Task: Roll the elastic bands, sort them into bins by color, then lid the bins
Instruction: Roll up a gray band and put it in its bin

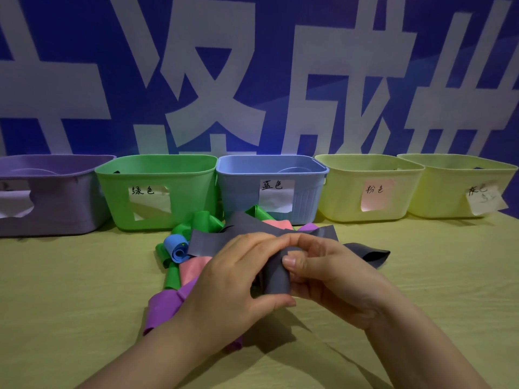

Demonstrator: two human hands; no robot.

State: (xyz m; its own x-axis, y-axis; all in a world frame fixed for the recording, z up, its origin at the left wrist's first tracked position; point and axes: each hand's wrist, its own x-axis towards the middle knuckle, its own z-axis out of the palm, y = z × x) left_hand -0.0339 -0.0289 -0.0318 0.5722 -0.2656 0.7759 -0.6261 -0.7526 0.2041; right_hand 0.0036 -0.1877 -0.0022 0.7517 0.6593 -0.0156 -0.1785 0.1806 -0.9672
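Grey band (273, 276) is being pinched between left hand (238, 279) and right hand (331, 279), both gripping; slack fingers and the springy coil is unrolling onto the counter (70, 290).

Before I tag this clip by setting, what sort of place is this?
Probably a staged sorting station: a row of labelled bins on a table against a blue banner wall.
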